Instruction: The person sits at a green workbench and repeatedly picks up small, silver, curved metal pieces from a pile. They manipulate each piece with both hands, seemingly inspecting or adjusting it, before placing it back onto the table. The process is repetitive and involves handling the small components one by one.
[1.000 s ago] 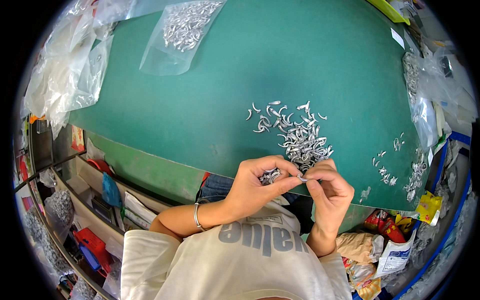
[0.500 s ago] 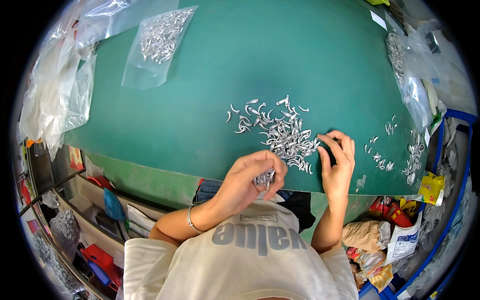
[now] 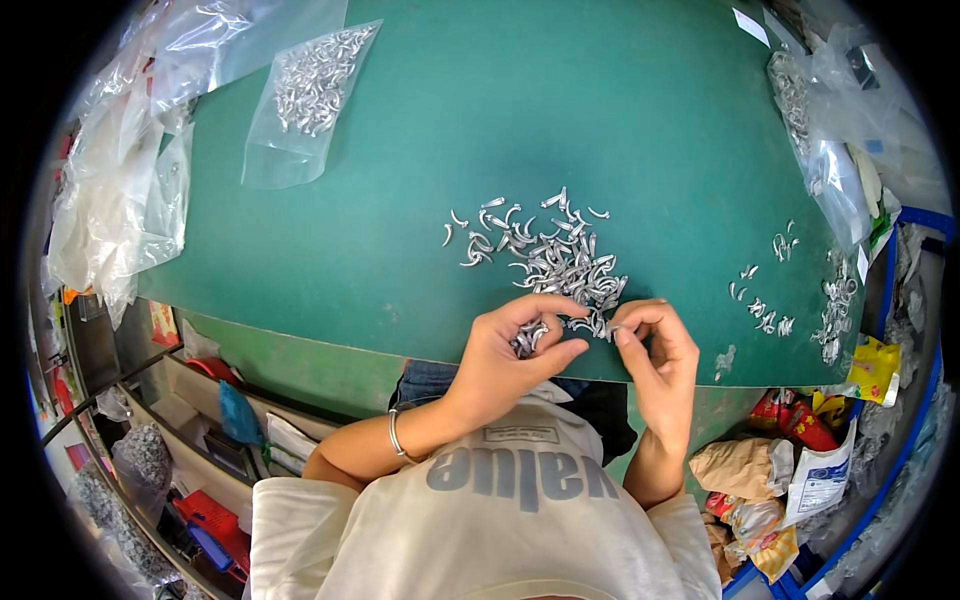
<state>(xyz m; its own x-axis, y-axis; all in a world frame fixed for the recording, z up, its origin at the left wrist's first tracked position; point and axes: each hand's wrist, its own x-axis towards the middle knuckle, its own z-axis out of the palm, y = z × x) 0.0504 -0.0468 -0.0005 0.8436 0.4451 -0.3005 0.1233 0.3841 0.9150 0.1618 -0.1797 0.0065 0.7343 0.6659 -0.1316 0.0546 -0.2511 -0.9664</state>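
A pile of small curved silver metal pieces (image 3: pixel 572 262) lies on the green tabletop, just beyond my hands. My left hand (image 3: pixel 505 355) is curled around several of the same metal pieces (image 3: pixel 528 338). Its thumb and forefinger stick out apart, toward the pile's near edge. Close by on the right, my right hand (image 3: pixel 660 355) pinches with thumb and forefinger at the near edge of the pile. A small silver piece seems to be between those fingertips, mostly covered by them.
A clear bag of metal pieces (image 3: pixel 318 85) lies at the far left of the green table (image 3: pixel 450 110), beside empty plastic bags (image 3: pixel 115 210). Small clusters of pieces (image 3: pixel 835 310) sit near the right edge. Food packets and a paper bag (image 3: pixel 740 468) are below on the right.
My right hand has moved nearer to me and to the left, toward my left hand. My left thumb and forefinger have spread apart, while the other fingers keep the pieces.
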